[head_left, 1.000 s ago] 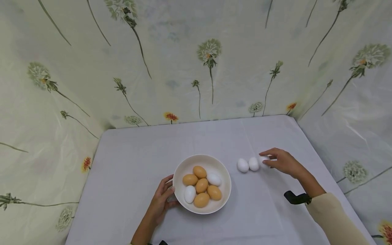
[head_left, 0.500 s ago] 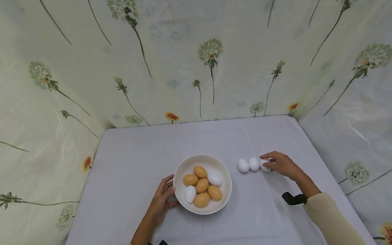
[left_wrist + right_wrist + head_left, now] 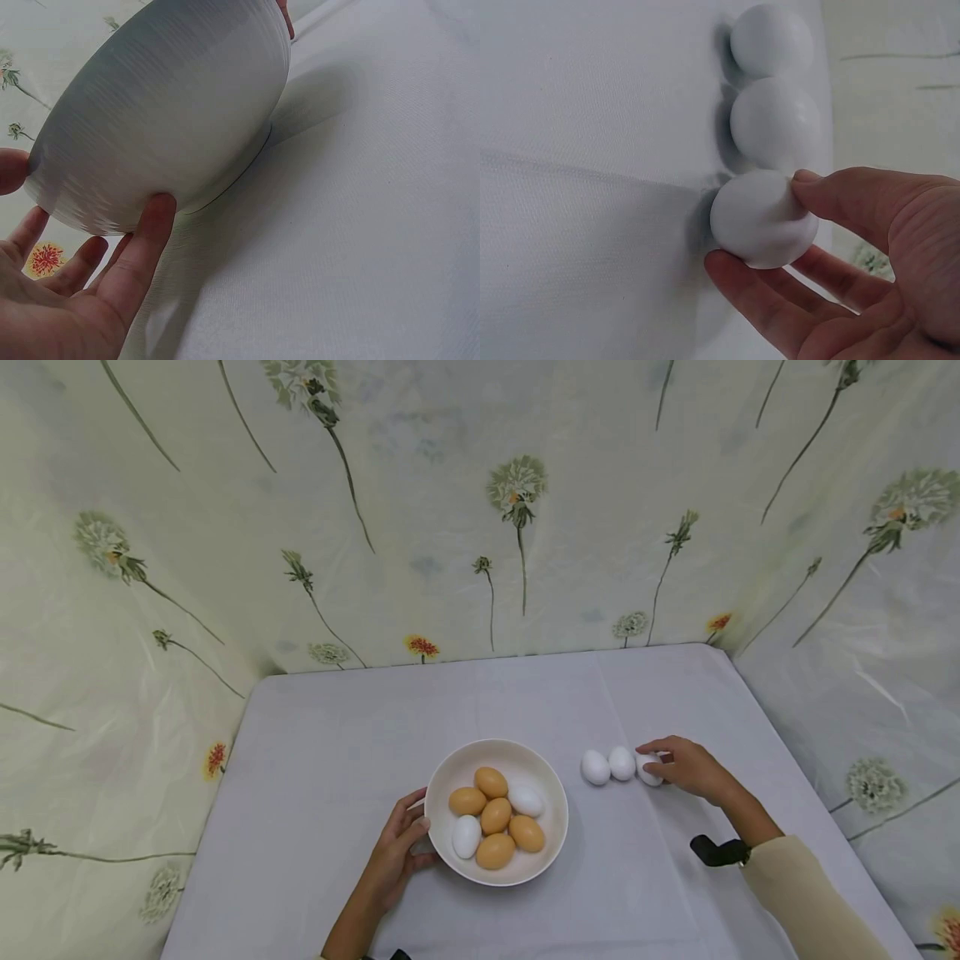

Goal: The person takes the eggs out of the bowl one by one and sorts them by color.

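A white bowl (image 3: 551, 835) stands on the table, holding several brown eggs (image 3: 495, 817) and two white eggs (image 3: 525, 800). My left hand (image 3: 390, 853) grips the bowl's left side, thumb at the rim; the left wrist view shows fingers against the outer wall. To the right of the bowl, three white eggs lie in a row. My right hand (image 3: 693, 768) holds the rightmost white egg (image 3: 754, 221) between thumb and fingers, low at the cloth. Beside it lie the middle white egg (image 3: 622, 763) and the leftmost white egg (image 3: 596, 767).
A pale cloth covers the table (image 3: 337, 752). Behind it and at both sides hangs a curtain (image 3: 435, 527) printed with dandelions. A black strap piece (image 3: 720, 851) sits at the right wrist, by a beige sleeve (image 3: 810, 893).
My right hand has come slightly down and toward me with the rightmost white egg, which now shows more clearly beside the other two. The left hand and bowl have stayed in place.
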Demonstrator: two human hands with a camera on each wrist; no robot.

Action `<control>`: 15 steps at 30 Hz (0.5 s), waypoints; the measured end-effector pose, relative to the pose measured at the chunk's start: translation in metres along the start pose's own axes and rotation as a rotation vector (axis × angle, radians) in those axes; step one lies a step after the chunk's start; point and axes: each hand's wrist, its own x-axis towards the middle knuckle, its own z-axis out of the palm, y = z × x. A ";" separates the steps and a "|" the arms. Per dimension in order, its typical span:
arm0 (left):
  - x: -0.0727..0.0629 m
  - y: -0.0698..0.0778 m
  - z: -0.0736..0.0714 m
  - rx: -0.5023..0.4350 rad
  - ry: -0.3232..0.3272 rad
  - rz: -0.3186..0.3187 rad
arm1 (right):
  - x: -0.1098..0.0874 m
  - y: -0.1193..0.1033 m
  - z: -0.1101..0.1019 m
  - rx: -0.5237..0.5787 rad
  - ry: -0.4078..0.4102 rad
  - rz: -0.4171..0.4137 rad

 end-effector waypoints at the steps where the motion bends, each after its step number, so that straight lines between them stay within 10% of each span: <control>1: 0.000 0.000 0.000 -0.002 -0.002 0.001 | 0.000 0.000 0.000 0.001 0.000 0.002; 15: 0.000 0.000 0.000 0.009 0.002 0.001 | -0.002 0.000 0.002 0.047 -0.031 0.018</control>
